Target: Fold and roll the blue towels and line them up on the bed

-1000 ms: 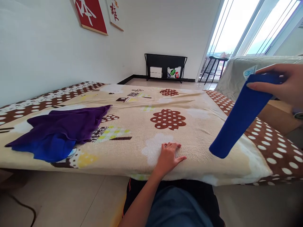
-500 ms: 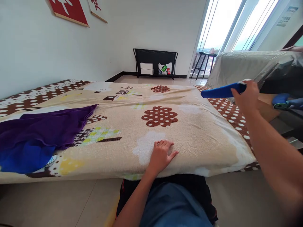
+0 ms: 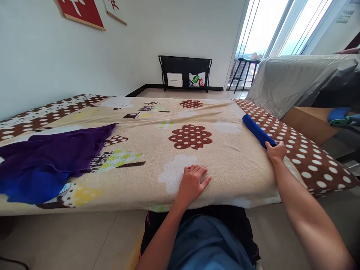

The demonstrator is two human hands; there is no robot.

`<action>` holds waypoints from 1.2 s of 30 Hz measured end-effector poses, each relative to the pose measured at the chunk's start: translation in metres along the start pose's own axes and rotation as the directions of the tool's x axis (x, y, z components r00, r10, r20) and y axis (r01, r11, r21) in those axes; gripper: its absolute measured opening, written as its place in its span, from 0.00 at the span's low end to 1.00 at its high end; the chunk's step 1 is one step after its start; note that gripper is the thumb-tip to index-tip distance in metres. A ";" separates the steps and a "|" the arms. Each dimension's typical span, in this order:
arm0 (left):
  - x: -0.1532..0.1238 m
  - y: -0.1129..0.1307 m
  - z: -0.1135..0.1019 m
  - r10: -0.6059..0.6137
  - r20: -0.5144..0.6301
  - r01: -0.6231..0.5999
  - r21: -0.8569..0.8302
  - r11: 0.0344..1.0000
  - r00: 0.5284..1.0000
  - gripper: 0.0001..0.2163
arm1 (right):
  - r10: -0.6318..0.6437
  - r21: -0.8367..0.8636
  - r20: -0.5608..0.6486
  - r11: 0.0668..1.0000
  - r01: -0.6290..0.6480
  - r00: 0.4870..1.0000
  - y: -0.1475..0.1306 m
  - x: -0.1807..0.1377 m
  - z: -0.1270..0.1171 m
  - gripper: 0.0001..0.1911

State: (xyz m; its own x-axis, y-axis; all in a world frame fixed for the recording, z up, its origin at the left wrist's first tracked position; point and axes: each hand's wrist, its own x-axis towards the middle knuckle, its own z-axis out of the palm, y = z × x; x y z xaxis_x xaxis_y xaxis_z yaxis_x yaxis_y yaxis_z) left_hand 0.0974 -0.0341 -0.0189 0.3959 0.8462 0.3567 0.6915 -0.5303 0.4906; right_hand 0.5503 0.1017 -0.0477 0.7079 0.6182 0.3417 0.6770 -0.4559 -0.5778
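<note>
My right hand (image 3: 276,151) grips the near end of a long, narrow blue folded cloth (image 3: 257,129). This cloth slants over the right side of the patterned blanket (image 3: 227,172), close to its brown dotted border; whether it touches the bed cannot be made out. Resting on the blanket near the front edge, my left hand (image 3: 193,182) has its fingers spread and holds nothing. To the left lies a loose purple cloth (image 3: 64,150), with a blue cloth (image 3: 36,183) showing from beneath its near side. A small white label (image 3: 65,188) sticks out there.
Beyond the bed's right side are a cardboard box (image 3: 309,122), a plastic-covered piece of furniture (image 3: 298,80) and a blue-green roll (image 3: 339,117). A black rack (image 3: 185,67) stands against the far wall, and a dark stool (image 3: 244,73) is by the window.
My right hand has come down and toward me with the blue folded cloth, from beyond the bed's right edge to over the blanket. My left hand stays in place.
</note>
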 end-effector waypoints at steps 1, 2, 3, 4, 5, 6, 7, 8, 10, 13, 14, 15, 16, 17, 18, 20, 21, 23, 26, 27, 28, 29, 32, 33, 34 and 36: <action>0.000 0.000 0.000 -0.001 0.001 0.001 0.002 1.000 1.000 0.09 | 0.018 0.003 -0.005 1.000 -0.018 1.000 0.002 0.001 0.001 0.23; 0.000 0.000 0.000 -0.001 -0.001 0.001 0.003 1.000 1.000 0.09 | 0.027 0.006 -0.008 1.000 -0.027 1.000 0.003 0.001 0.002 0.24; 0.000 0.000 0.000 -0.001 -0.004 0.001 0.004 1.000 1.000 0.09 | 0.028 0.009 -0.010 1.000 -0.028 1.000 0.003 0.000 0.004 0.24; -0.001 0.000 0.000 0.001 -0.007 -0.001 0.004 1.000 1.000 0.09 | 0.024 0.011 -0.012 1.000 -0.024 1.000 0.003 -0.001 0.005 0.24; -0.001 0.000 0.000 0.004 -0.010 -0.004 0.005 1.000 1.000 0.09 | 0.015 0.013 -0.015 1.000 -0.015 1.000 0.003 -0.002 0.006 0.24; -0.001 0.000 0.001 0.007 -0.013 -0.007 0.007 1.000 1.000 0.09 | 0.003 0.014 -0.019 1.000 -0.003 1.000 0.003 -0.002 0.006 0.24; 0.000 0.000 0.001 0.008 -0.014 -0.008 0.010 1.000 1.000 0.09 | -0.011 0.015 -0.026 1.000 0.011 1.000 0.003 -0.003 0.007 0.24; 0.000 0.000 0.002 0.009 -0.015 -0.008 0.016 1.000 1.000 0.08 | -0.025 0.014 -0.035 1.000 0.026 0.999 0.003 -0.004 0.007 0.25; 0.000 0.000 0.002 0.013 -0.007 -0.013 0.040 0.999 1.000 0.09 | -0.051 0.008 -0.057 0.999 0.051 0.997 0.002 -0.006 0.006 0.28; -0.001 0.001 0.000 0.044 0.033 -0.046 0.091 0.995 0.998 0.09 | -0.090 0.001 -0.078 0.996 0.090 0.993 0.000 -0.010 0.005 0.32; -0.002 0.001 -0.002 0.064 0.056 -0.070 0.099 0.993 0.996 0.10 | -0.103 0.002 -0.077 0.995 0.104 0.992 -0.001 -0.011 0.005 0.32; -0.004 0.000 -0.004 0.089 0.080 -0.096 0.098 0.990 0.993 0.11 | -0.116 0.006 -0.070 0.993 0.116 0.991 -0.001 -0.011 0.006 0.32; -0.005 -0.002 -0.008 0.113 0.103 -0.122 0.092 0.988 0.988 0.12 | -0.127 0.008 -0.063 0.992 0.127 0.990 0.000 -0.011 0.007 0.33; -0.007 -0.006 -0.012 0.133 0.122 -0.144 0.085 0.986 0.984 0.13 | -0.136 0.004 -0.060 0.991 0.136 0.989 0.002 -0.010 0.008 0.33; -0.009 -0.012 -0.017 0.146 0.136 -0.158 0.083 0.984 0.980 0.14 | -0.143 -0.009 -0.063 0.990 0.143 0.988 0.004 -0.008 0.010 0.33; -0.011 -0.031 -0.034 0.130 0.140 -0.147 0.117 0.982 0.982 0.15 | -0.159 -0.053 -0.084 0.987 0.155 0.984 0.011 -0.004 0.015 0.34; -0.012 -0.045 -0.046 0.101 0.131 -0.121 0.159 0.980 0.986 0.14 | -0.173 -0.078 -0.098 0.983 0.166 0.980 0.014 -0.002 0.017 0.34; -0.014 -0.081 -0.078 0.004 0.078 -0.027 0.288 0.957 0.997 0.14 | -0.209 -0.109 -0.119 0.974 0.197 0.971 0.019 0.001 0.019 0.34; -0.026 -0.150 -0.140 -0.191 -0.153 0.243 0.528 0.814 0.970 0.13 | -0.273 -0.115 -0.140 0.959 0.259 0.952 0.024 0.000 0.017 0.35; -0.033 -0.173 -0.162 -0.249 -0.282 0.372 0.592 0.715 0.927 0.13 | -0.293 -0.115 -0.147 0.954 0.277 0.945 0.025 -0.001 0.015 0.36; -0.042 -0.194 -0.182 -0.302 -0.397 0.496 0.631 0.596 0.867 0.14 | -0.307 -0.116 -0.154 0.950 0.291 0.939 0.026 -0.002 0.013 0.37; -0.053 -0.213 -0.200 -0.365 -0.488 0.610 0.641 0.466 0.792 0.13 | -0.314 -0.117 -0.159 0.947 0.298 0.936 0.027 -0.003 0.011 0.38; -0.078 -0.250 -0.235 -0.476 -0.580 0.740 0.609 0.286 0.661 0.09 | -0.276 -0.094 -0.165 0.960 0.263 0.947 0.031 -0.002 0.008 0.40; -0.082 -0.256 -0.240 -0.488 -0.581 0.747 0.603 0.280 0.652 0.08 | -0.255 -0.077 -0.164 0.966 0.246 0.953 0.032 -0.001 0.007 0.40; -0.083 -0.260 -0.242 -0.490 -0.580 0.749 0.597 0.288 0.651 0.07 | -0.236 -0.061 -0.165 0.971 0.229 0.958 0.033 0.000 0.007 0.40; -0.075 -0.260 -0.240 -0.483 -0.591 0.757 0.580 0.302 0.646 0.08 | -0.219 -0.047 -0.177 0.976 0.214 0.959 0.033 -0.001 0.004 0.38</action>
State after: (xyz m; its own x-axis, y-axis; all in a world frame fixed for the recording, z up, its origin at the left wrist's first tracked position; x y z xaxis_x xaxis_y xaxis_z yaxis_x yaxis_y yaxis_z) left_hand -0.2573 0.0280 0.0177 -0.4355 0.7715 0.4638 0.8587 0.5106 -0.0429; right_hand 0.5711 0.0886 -0.0705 0.5665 0.5796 0.5858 0.8216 -0.3427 -0.4555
